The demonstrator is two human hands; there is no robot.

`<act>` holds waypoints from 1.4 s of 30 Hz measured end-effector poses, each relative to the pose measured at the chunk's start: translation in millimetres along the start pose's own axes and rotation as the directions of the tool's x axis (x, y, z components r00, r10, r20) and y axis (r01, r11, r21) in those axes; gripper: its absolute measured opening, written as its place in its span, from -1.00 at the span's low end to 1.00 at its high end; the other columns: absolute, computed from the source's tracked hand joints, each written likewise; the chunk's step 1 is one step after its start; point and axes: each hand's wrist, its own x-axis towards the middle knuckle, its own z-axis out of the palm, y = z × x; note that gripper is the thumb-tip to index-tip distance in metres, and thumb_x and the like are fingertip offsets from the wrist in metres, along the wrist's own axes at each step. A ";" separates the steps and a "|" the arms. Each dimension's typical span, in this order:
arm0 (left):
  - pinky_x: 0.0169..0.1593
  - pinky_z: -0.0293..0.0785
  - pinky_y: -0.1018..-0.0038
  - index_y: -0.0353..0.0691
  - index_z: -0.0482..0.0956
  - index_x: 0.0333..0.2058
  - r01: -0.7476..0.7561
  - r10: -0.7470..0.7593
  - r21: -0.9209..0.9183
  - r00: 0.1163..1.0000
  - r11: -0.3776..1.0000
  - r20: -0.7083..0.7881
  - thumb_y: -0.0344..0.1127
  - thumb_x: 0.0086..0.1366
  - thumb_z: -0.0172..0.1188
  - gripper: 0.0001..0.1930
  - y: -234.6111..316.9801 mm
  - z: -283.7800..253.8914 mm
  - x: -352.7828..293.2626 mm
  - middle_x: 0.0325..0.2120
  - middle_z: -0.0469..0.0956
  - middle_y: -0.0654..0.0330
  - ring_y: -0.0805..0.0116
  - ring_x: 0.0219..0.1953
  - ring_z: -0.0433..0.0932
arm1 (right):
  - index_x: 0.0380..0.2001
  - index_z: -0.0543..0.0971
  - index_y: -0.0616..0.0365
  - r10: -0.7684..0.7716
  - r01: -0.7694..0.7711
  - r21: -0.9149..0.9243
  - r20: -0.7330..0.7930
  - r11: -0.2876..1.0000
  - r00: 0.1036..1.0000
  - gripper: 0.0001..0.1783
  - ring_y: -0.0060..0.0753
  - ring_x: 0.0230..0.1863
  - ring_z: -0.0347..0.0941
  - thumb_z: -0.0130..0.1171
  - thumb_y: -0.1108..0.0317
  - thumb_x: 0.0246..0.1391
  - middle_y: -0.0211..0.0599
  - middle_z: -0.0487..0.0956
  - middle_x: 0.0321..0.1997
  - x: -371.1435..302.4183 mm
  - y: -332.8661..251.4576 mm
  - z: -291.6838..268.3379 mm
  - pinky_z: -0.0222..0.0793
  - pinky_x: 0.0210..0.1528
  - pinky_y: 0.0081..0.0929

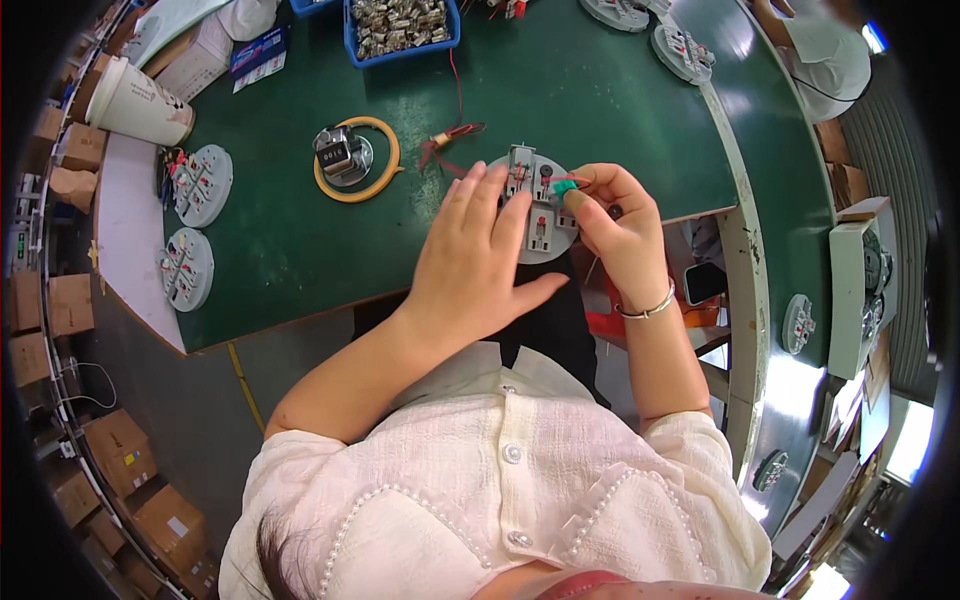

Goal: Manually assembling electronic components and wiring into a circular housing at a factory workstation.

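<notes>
A round light-grey base (566, 243) with small components mounted on it lies near the front edge of the green table. My left hand (462, 255) rests over its left side, fingers stretched out and thumb spread, gripping nothing. At the base's right side, the thumb and fingers of my right hand (622, 228) pinch a small green piece (562, 188). Thin red wire runs beside the green piece. A metal frame (521, 160) and a small black round part (546, 171) stand on the base. My left fingers hide its left edge.
A blue bin (400, 57) of metal parts stands at the back, with a red wire bundle (440, 142) in front. Left are a counter (340, 155) inside a yellow ring (393, 150), similar bases (205, 190) and a cup (140, 105). Another person (828, 65) is at far right.
</notes>
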 end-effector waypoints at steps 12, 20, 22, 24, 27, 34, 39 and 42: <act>0.24 0.34 -0.01 -0.22 0.20 0.31 0.354 -0.218 -0.746 0.808 -0.564 0.548 0.34 0.24 0.08 -0.13 -0.2 -60.4 -11.4 0.29 0.22 -0.07 -0.16 0.28 0.29 | -0.20 0.47 0.26 0.144 -0.078 0.514 -0.090 0.854 0.985 -0.87 -0.76 -0.60 0.16 -0.01 0.45 0.25 -0.43 0.47 -0.42 20.8 9.7 -14.4 0.03 -0.68 -0.75; 0.26 0.33 -0.04 -0.12 0.05 0.38 0.202 -0.100 -0.545 0.875 -0.814 0.473 0.52 0.25 -0.22 -0.04 16.9 -63.0 -7.6 0.32 0.18 -0.05 -0.17 0.27 0.30 | -0.20 0.47 0.26 0.093 -0.026 0.460 -0.124 0.887 0.988 -0.88 -0.75 -0.59 0.16 0.00 0.47 0.24 -0.39 0.50 -0.36 17.8 14.2 -11.5 0.04 -0.67 -0.76; 0.26 0.34 -0.04 -0.11 0.04 0.39 0.206 -0.082 -0.537 0.883 -0.818 0.463 0.53 0.25 -0.22 -0.03 14.2 -62.3 -8.4 0.32 0.18 -0.05 -0.19 0.27 0.29 | -0.22 0.47 0.23 0.098 -0.031 0.484 -0.113 0.875 0.989 -0.91 -0.75 -0.59 0.18 0.01 0.48 0.25 -0.41 0.48 -0.39 18.3 14.1 -11.6 0.07 -0.65 -0.73; 0.25 0.36 -0.04 -0.08 0.02 0.40 0.216 -0.046 -0.521 0.895 -0.826 0.443 0.54 0.24 -0.22 -0.03 11.8 -60.7 -9.4 0.32 0.17 -0.05 -0.23 0.27 0.29 | -0.22 0.47 0.24 0.094 -0.028 0.482 -0.112 0.876 0.989 -0.91 -0.74 -0.59 0.18 0.01 0.48 0.25 -0.41 0.48 -0.39 19.1 14.0 -11.8 0.07 -0.65 -0.73; 0.25 0.35 -0.04 -0.08 0.02 0.40 0.196 -0.046 -0.502 0.902 -0.842 0.430 0.55 0.23 -0.21 -0.02 10.0 -59.6 -9.6 0.32 0.17 -0.05 -0.27 0.27 0.28 | -0.22 0.47 0.24 0.088 -0.026 0.482 -0.107 0.876 0.990 -0.91 -0.74 -0.60 0.18 0.02 0.48 0.25 -0.41 0.48 -0.39 19.6 15.1 -11.4 0.07 -0.66 -0.73; 0.25 0.34 -0.05 -0.07 0.02 0.40 0.155 -0.080 -0.509 0.909 -0.847 0.409 0.55 0.23 -0.21 -0.02 9.1 -59.6 -12.2 0.33 0.17 -0.04 -0.29 0.26 0.28 | -0.22 0.47 0.25 0.063 -0.009 0.490 -0.095 0.872 0.993 -0.91 -0.73 -0.60 0.18 0.02 0.49 0.24 -0.38 0.49 -0.36 19.1 17.6 -13.3 0.07 -0.65 -0.73; 0.26 0.34 -0.06 -0.08 0.02 0.40 0.137 -0.093 -0.505 0.910 -0.852 0.404 0.54 0.24 -0.24 -0.03 10.2 -57.9 -12.4 0.34 0.16 -0.02 -0.27 0.27 0.27 | -0.22 0.48 0.25 0.052 -0.003 0.506 -0.084 0.862 0.995 -0.90 -0.73 -0.59 0.18 0.02 0.50 0.23 -0.37 0.50 -0.35 19.8 17.4 -15.2 0.07 -0.65 -0.72; 0.23 0.36 -0.05 -0.10 0.07 0.38 0.157 -0.128 -0.575 0.897 -0.803 0.423 0.51 0.23 -0.16 -0.04 10.6 -55.7 -12.8 0.31 0.18 -0.02 -0.26 0.25 0.30 | -0.22 0.49 0.24 0.054 0.006 0.491 -0.107 0.871 0.993 -0.91 -0.73 -0.59 0.18 0.03 0.51 0.23 -0.39 0.49 -0.38 19.7 16.2 -13.8 0.07 -0.65 -0.73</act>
